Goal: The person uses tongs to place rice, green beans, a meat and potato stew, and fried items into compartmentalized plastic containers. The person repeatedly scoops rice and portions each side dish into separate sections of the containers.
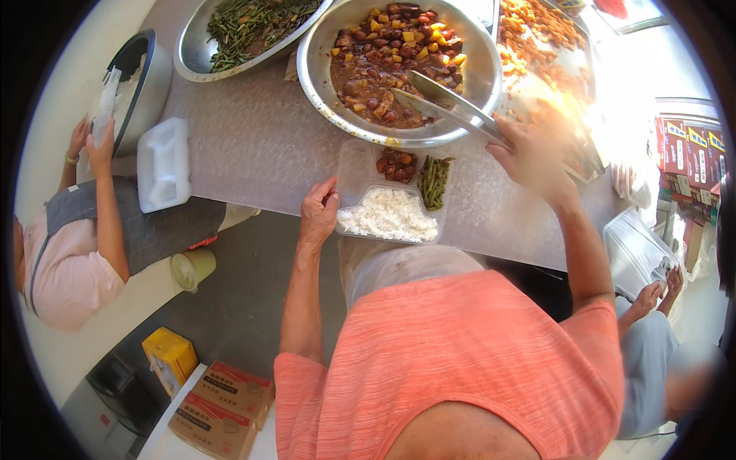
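Note:
My right hand (526,152) grips metal serving tongs (454,106), their parted tips over a steel bowl (313,69). That bowl holds a brown stew (397,63) with red and yellow pieces. Just in front of it, a clear plastic compartment tray (355,169) rests at the table's near edge. White rice (388,215) fills its large section; a stew portion (397,165) and green beans (433,181) occupy two smaller ones. The upper-left section holds no food. My left hand (319,210) pinches the tray's left rim.
Left of the stew stands a bowl of green beans (253,34); at right lies a metal tray of orange food (540,40). A co-worker's hands (100,146) are by a rice container (158,86) and stacked trays (164,167). Another person's hands (655,296) touch plastic containers (635,247).

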